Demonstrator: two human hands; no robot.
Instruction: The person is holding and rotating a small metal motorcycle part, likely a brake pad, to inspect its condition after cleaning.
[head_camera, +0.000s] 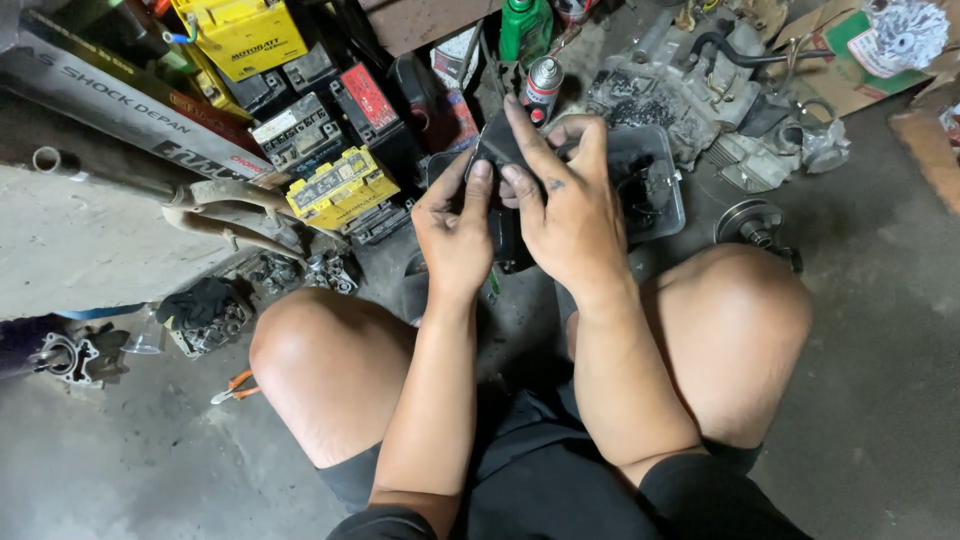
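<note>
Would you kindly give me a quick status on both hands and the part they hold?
Left hand and right hand both gripping a dark part. Held above a grey tray. Spray can just behind; nothing blocking.

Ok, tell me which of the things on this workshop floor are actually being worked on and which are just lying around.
In hand:
- black part, gripped by both left hand and right hand
- grey tray directly below the hands

Lying about:
- yellow battery
- spray can
- green bottle
- orange-handled pliers
- engine parts
</note>
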